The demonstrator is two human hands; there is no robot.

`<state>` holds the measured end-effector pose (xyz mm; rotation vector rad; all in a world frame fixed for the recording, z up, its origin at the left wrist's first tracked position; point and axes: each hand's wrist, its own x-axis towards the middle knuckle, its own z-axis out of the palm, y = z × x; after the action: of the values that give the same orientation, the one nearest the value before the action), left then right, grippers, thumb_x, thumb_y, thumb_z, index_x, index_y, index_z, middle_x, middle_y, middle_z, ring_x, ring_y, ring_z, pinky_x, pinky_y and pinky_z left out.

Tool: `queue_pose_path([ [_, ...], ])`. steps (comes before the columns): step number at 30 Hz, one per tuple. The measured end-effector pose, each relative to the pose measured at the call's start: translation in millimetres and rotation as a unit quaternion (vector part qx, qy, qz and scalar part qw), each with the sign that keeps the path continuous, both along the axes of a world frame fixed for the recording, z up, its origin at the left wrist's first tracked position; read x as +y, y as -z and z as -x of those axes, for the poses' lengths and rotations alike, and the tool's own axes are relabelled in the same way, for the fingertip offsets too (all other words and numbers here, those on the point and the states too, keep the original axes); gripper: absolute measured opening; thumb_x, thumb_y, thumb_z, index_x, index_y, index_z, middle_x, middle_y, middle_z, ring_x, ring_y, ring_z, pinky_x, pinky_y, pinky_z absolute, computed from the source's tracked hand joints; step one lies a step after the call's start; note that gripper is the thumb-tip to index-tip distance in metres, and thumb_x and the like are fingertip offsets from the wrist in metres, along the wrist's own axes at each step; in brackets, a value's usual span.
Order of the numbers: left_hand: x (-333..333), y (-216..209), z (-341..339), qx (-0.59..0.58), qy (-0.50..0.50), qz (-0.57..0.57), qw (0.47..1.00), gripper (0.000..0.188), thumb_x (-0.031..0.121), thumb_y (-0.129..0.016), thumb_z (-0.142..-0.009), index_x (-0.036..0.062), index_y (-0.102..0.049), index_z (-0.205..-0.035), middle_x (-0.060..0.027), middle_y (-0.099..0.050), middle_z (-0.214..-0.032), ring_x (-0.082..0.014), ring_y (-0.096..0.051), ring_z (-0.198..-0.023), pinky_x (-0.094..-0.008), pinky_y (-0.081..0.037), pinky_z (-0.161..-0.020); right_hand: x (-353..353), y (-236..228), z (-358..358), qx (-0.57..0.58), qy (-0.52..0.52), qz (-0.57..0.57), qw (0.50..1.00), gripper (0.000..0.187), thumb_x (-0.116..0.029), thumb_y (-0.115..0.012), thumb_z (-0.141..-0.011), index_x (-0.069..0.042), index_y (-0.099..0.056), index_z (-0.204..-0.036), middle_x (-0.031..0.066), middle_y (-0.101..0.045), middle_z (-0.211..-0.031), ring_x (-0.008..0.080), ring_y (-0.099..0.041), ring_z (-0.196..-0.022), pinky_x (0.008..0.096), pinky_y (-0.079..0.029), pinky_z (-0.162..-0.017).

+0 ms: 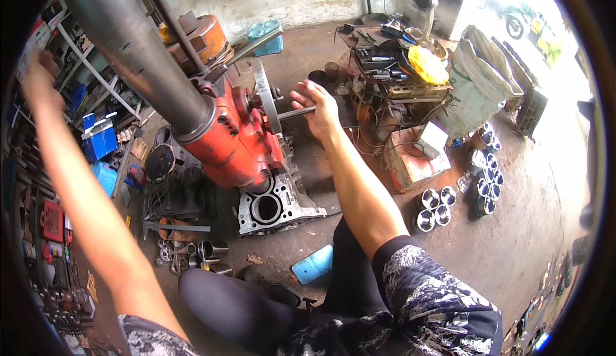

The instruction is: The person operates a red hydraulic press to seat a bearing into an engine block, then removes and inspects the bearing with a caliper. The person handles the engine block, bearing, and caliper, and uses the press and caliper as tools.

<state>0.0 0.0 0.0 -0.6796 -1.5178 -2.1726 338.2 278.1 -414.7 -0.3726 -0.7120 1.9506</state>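
Note:
My right hand (319, 107) is at the rod-like crank handle (296, 112) of a metal handwheel (265, 93), its fingers loosely curled and the handle against the palm. The wheel sits on the side of a red cylinder boring machine (231, 144) with a thick grey column (138, 54). Beneath the machine's head lies a grey metal engine block (282, 205), a round bore (265, 208) showing at its near end. At the far left, my left hand (43, 80) is raised in front of the shelves, smeared by motion. Its fingers and anything in them cannot be made out.
Metal shelves (83, 54) crammed with parts line the left. A cluttered tool table (401, 89) with a yellow bag stands at back right, beside a large sack (478, 80). Shiny cylinders (436, 208) stand on the right floor. A caliper (183, 228) and a blue container (313, 265) lie nearby.

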Motion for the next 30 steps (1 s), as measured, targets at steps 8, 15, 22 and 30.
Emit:
queue_pose_path([
  [8, 85, 281, 66, -0.067, 0.137, 0.158, 0.976, 0.033, 0.028, -0.062, -0.100, 0.0008, -0.068, -0.118, -0.0069, -0.073, -0.106, -0.0152, -0.066, -0.096, -0.0315, -0.052, -0.086, -21, 18, 43, -0.057, -0.095, 0.103, 0.988, 0.045, -0.034, -0.071, -0.093, -0.009, -0.059, -0.128, 0.0045, -0.067, -0.114, 0.0187, -0.066, -0.098, 0.0332, -0.050, -0.079],
  [15, 103, 312, 37, -0.128, 0.191, 0.137, 0.964, 0.032, 0.026, -0.059, -0.101, 0.0015, -0.068, -0.119, -0.0091, -0.073, -0.110, -0.0199, -0.067, -0.099, -0.0349, -0.052, -0.087, -11, 18, 57, -0.052, -0.190, 0.066, 0.978, 0.028, -0.017, -0.064, -0.092, -0.007, -0.063, -0.118, 0.0027, -0.068, -0.098, 0.0158, -0.065, -0.086, 0.0362, -0.051, -0.080],
  [22, 106, 313, 33, -0.129, 0.193, 0.132, 0.964, 0.033, 0.027, -0.059, -0.100, 0.0014, -0.067, -0.120, -0.0099, -0.073, -0.111, -0.0209, -0.067, -0.100, -0.0357, -0.052, -0.087, -9, 23, 59, -0.056, -0.193, 0.063, 0.978, 0.027, -0.018, -0.063, -0.094, -0.006, -0.065, -0.118, 0.0044, -0.070, -0.096, 0.0165, -0.066, -0.081, 0.0337, -0.053, -0.072],
  [30, 109, 313, 32, -0.131, 0.191, 0.127, 0.964, 0.034, 0.027, -0.060, -0.100, 0.0012, -0.067, -0.120, -0.0107, -0.072, -0.112, -0.0221, -0.068, -0.101, -0.0365, -0.052, -0.087, -11, 23, 59, -0.061, -0.174, 0.051, 0.982, 0.022, -0.018, -0.064, -0.093, -0.006, -0.064, -0.112, 0.0032, -0.069, -0.092, 0.0154, -0.064, -0.076, 0.0323, -0.051, -0.068],
])
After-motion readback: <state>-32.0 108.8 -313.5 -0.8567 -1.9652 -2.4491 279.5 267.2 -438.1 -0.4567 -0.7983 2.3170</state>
